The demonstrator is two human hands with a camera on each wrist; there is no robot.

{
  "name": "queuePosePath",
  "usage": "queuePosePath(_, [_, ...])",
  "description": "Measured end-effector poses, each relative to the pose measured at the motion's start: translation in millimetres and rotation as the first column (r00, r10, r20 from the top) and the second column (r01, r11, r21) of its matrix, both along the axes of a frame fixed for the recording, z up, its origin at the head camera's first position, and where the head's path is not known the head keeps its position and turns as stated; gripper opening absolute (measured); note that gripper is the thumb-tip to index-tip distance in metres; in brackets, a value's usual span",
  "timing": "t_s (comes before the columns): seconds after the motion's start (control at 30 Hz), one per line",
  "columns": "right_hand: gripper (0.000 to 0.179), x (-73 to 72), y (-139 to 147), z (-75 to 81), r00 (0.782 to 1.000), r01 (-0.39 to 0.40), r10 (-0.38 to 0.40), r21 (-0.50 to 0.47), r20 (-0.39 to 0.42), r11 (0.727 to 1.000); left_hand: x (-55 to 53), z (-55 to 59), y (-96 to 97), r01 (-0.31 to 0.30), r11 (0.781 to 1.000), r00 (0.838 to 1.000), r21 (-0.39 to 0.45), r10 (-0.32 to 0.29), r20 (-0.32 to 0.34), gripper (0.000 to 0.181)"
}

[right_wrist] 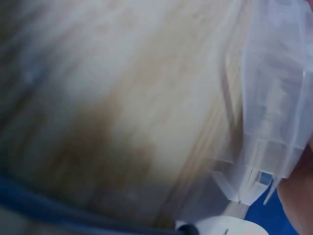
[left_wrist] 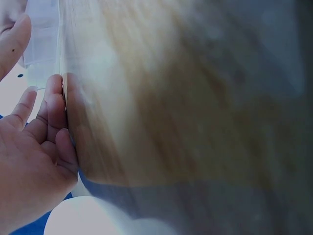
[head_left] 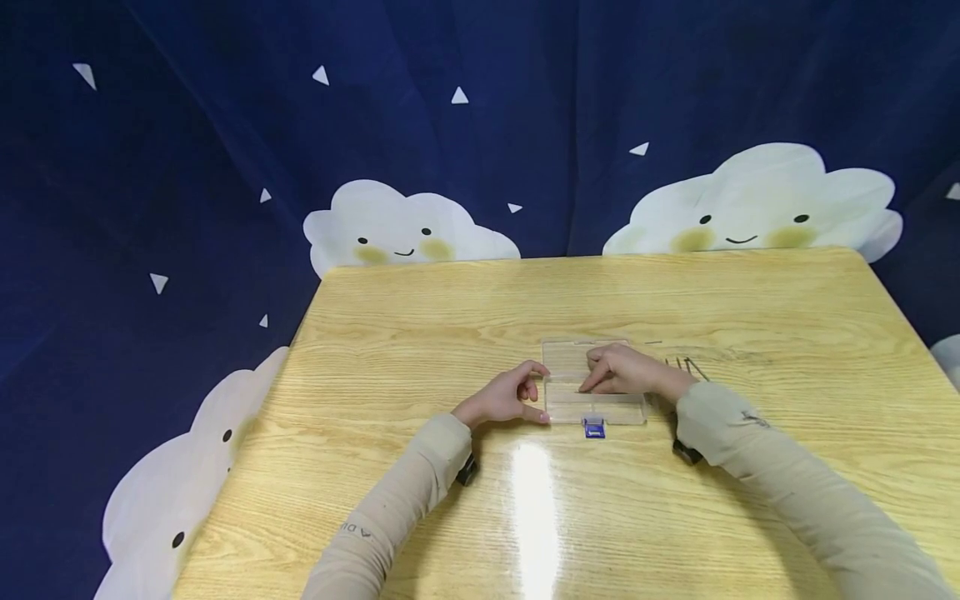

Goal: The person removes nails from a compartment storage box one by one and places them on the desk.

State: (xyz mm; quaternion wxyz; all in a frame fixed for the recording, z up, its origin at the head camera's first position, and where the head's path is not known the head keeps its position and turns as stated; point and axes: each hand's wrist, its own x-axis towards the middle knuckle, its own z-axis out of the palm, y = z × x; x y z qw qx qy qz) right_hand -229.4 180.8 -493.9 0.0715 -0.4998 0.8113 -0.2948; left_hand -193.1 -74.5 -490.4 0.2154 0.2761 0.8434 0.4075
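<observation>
A clear plastic compartment box (head_left: 566, 408) sits on the wooden table with its lid (head_left: 564, 358) folded back. My left hand (head_left: 512, 395) holds the box's left side, thumb at the front corner and bent forefinger toward the hinge. Over the middle of the box, my right hand (head_left: 619, 370) points its fingertips down into a rear compartment. Whether those fingertips pinch something small, I cannot tell. A small blue piece (head_left: 594, 428) shows at the box's front edge. In the right wrist view, the box wall (right_wrist: 274, 98) stands close beside a finger (right_wrist: 296, 196).
Several thin dark rods (head_left: 692, 367) lie right of the box, partly behind my right wrist. A single thin dark piece (head_left: 652, 342) lies behind my right hand. Wooden table (head_left: 420, 325) surrounds the box, and a dark blue curtain (head_left: 525, 125) with cloud prints hangs behind.
</observation>
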Motion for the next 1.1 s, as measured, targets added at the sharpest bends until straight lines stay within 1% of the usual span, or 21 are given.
queuePosePath(0.13, [0.010,1.0,-1.2,-2.0,1.000,0.009,-0.010,-0.041,-0.016,0.999,0.5,1.4,0.3,0.001,1.000,1.000,-0.005,-0.001,0.012,0.059])
queuePosePath(0.23, [0.007,2.2,-1.5,-1.6,0.999,0.010,-0.012,-0.046,-0.033,0.999,0.7,2.0,0.4,0.000,1.000,1.000,-0.006,0.000,0.018,0.059])
queuePosePath(0.47, [0.004,4.8,-2.3,0.3,0.997,0.029,-0.024,0.066,-0.071,0.997,2.6,4.4,1.1,-0.012,1.000,1.000,0.001,0.012,0.015,0.062])
queuePosePath(0.63, [0.007,7.6,-3.1,4.2,0.998,0.033,-0.027,0.106,-0.058,0.994,5.1,7.9,1.9,-0.004,0.999,1.000,0.034,0.003,0.031,0.060])
queuePosePath(0.73, [0.007,8.5,-3.8,6.1,0.998,0.031,-0.025,0.117,-0.050,0.993,5.5,8.7,1.4,-0.004,1.000,1.000,0.012,0.004,0.027,0.059])
queuePosePath(0.8, [0.008,9.5,-3.8,7.0,0.998,0.032,-0.027,0.120,-0.048,0.992,4.9,7.2,0.9,-0.007,1.000,1.000,-0.001,0.007,0.024,0.059])
queuePosePath(0.87, [0.009,10.4,-3.7,7.8,0.999,0.032,-0.027,0.118,-0.048,0.992,3.7,5.5,0.3,-0.011,1.000,1.000,-0.010,0.011,0.024,0.059])
queuePosePath(0.93, [0.010,11.2,-3.6,8.8,0.999,0.031,-0.026,0.115,-0.047,0.993,2.6,3.4,-0.2,-0.014,1.000,0.999,0.000,0.014,0.030,0.059])
queuePosePath(1.1, [0.009,8.7,-1.8,10.3,1.000,0.018,-0.017,0.070,-0.007,0.997,1.3,1.3,-0.6,-0.008,1.000,1.000,0.008,0.008,0.030,0.060])
